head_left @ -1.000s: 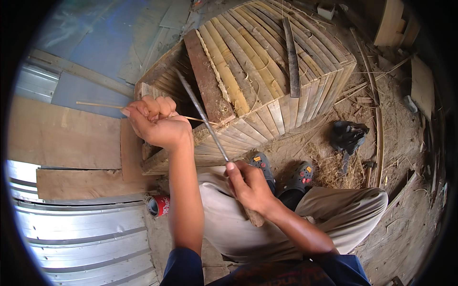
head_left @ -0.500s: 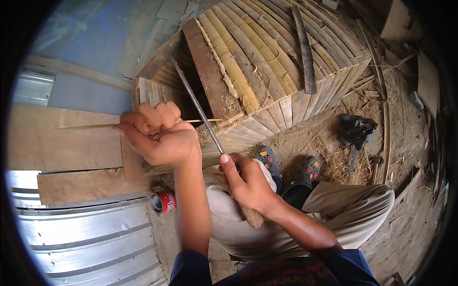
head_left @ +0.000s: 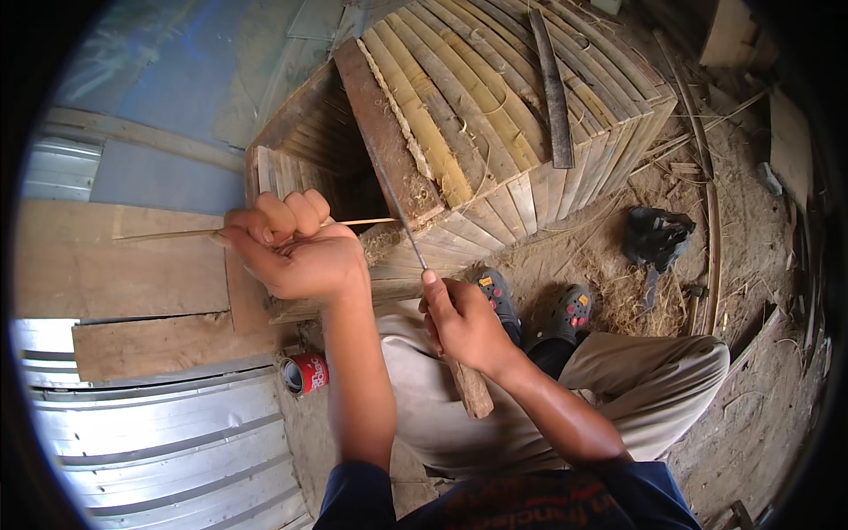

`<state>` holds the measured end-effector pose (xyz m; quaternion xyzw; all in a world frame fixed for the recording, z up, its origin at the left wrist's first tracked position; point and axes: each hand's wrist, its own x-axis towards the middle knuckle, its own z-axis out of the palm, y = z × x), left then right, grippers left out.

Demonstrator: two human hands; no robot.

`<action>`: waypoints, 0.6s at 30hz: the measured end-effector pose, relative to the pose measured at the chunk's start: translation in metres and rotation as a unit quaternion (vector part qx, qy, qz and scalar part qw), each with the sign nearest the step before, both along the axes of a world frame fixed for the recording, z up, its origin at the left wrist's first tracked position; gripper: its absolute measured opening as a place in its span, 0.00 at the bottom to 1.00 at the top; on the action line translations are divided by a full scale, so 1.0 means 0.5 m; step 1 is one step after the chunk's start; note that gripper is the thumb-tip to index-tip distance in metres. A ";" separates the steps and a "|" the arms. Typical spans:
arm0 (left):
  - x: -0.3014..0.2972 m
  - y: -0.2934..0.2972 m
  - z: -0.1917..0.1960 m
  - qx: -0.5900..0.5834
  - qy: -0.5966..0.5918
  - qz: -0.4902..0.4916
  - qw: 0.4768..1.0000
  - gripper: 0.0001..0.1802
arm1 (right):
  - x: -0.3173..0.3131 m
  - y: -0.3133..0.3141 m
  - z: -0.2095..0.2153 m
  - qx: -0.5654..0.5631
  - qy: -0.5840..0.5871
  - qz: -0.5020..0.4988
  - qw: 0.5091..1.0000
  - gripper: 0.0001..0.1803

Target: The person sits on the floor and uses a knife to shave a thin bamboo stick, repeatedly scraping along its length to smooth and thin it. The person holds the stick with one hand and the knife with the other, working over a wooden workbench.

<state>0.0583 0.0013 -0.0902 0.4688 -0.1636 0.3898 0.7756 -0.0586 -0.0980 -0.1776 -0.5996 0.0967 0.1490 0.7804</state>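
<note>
My left hand [head_left: 296, 252] is closed around a thin bamboo strip [head_left: 172, 236], which sticks out on both sides of the fist. The strip's right end reaches close to the long, narrow blade [head_left: 402, 212] of a knife; whether they touch I cannot tell. My right hand [head_left: 466, 322] grips that knife by its rough wooden handle [head_left: 472, 393], thumb up along the base of the blade. The blade points up and away, seen nearly edge-on. Behind both hands lies a slatted box [head_left: 495, 110] of wood or bamboo, with a dark opening beside a reddish-brown board [head_left: 375, 119].
A dark flat bar [head_left: 555, 106] rests on the slats. To the left are plywood pieces [head_left: 106, 265], corrugated metal [head_left: 177, 442] and a red can [head_left: 306, 373]. A black bag [head_left: 658, 237] and fibrous shavings [head_left: 632, 305] lie right of my clogs [head_left: 565, 314].
The knife blade has swung to the right along the strip toward its right end and now appears thinner, more edge-on. My left hand has stayed almost still.
</note>
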 end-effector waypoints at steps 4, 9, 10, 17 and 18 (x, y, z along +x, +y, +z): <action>0.003 0.003 0.002 0.024 -0.007 -0.023 0.999 0.22 | -0.007 -0.008 0.011 -0.028 -0.127 0.081 0.988 0.33; 0.002 0.004 0.000 -0.006 -0.003 -0.011 1.000 0.22 | -0.012 -0.016 0.007 0.015 0.017 0.024 0.999 0.30; 0.003 0.003 -0.001 0.007 -0.003 -0.021 1.000 0.23 | -0.011 -0.019 0.005 0.006 -0.036 0.049 0.998 0.30; 0.015 0.004 -0.014 0.010 -0.011 -0.022 1.000 0.25 | 0.001 -0.035 -0.027 -0.002 0.006 0.075 0.997 0.32; 0.018 0.003 -0.018 0.019 -0.011 -0.024 0.999 0.25 | 0.004 -0.040 -0.033 0.026 0.028 0.081 0.996 0.32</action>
